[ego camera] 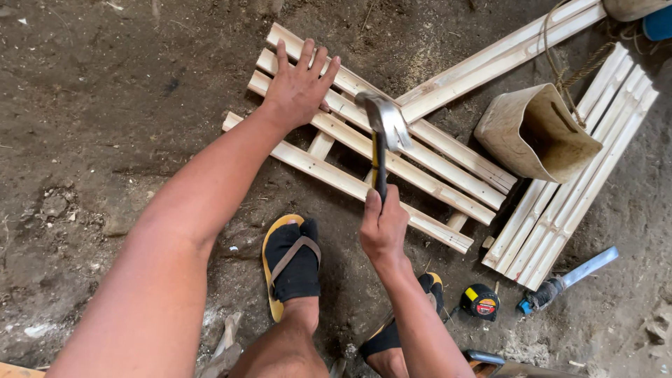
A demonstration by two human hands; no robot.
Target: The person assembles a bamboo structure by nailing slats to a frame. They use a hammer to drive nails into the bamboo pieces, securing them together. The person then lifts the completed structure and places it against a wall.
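- Pale wood slats nailed into a small slatted frame point(392, 164), lying flat on the dirt floor point(105, 91), long axis running from upper left to lower right in the head view.
- Left hand point(299, 85) pressed flat on the upper left end of the frame, fingers spread, holding nothing, only bearing down on the slats.
- Right hand point(382, 225) wrapped tight around the lower end of a hammer point(381, 136), grip closed on the black and yellow handle.
- Hammer's long axis nearly upright in the view, handle rising from the grip toward the top, steel head above the middle of the frame, well beyond the knuckles.
- Whether the head touches the slats: cannot tell.
- Two feet in black socks and yellow sandals point(290, 262) planted on the dirt just below the frame, either side of the right forearm.
- Worn tan bucket point(532, 133) tipped on its side to the right, resting on a second slatted panel point(574, 182) that lies well apart from the left hand.
- Long pale boards point(490, 59) slanting toward the upper right, just beyond the frame.
- Yellow and black tape measure point(481, 301) on the dirt near the right elbow, a blade tool with a wrapped handle point(567, 278) just beside it.
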